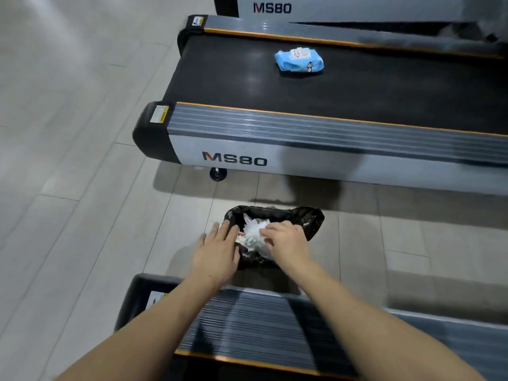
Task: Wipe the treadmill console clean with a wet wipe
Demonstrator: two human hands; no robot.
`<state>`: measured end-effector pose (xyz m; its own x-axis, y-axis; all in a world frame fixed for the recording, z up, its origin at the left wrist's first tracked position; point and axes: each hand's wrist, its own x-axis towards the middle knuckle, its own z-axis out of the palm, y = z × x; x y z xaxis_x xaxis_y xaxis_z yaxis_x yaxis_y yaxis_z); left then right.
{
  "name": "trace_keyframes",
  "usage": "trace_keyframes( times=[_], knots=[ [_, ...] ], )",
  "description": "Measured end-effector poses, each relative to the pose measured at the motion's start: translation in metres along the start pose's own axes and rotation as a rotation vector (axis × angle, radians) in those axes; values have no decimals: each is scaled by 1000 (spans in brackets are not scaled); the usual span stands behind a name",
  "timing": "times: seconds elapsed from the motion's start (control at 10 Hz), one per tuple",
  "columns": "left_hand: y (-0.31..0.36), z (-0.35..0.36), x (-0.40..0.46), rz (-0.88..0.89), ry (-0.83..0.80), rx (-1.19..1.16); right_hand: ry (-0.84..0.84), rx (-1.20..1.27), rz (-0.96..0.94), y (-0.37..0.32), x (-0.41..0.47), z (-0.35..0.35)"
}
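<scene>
A small bin lined with a black bag (308,220) stands on the floor between two treadmills. White crumpled wipes (254,233) fill it. My left hand (217,247) rests flat on the bin's left rim, fingers spread. My right hand (286,242) lies on top of the white wad, fingers curled onto it. A blue pack of wet wipes (299,60) lies on the black belt of the treadmill ahead. No console is in view.
The treadmill ahead (236,158) is marked MS80 and has a grey side rail with an orange stripe. A near treadmill's ribbed side rail (255,323) passes under my forearms. A third machine (272,8) stands at the top. Grey floor tiles (68,160) stretch to the left.
</scene>
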<state>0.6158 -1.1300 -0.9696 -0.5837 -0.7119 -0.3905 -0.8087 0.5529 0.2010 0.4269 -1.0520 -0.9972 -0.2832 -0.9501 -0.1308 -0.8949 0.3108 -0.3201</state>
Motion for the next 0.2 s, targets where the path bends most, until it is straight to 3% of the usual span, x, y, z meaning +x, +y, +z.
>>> trace_keyframes(
  times=[0.1, 0.2],
  knots=[
    [-5, 7, 8, -15, 23, 17, -151, -58, -31, 0, -8, 12],
    [-4, -3, 0, -3, 31, 28, -124, 2, 36, -5, -15, 0]
  ],
)
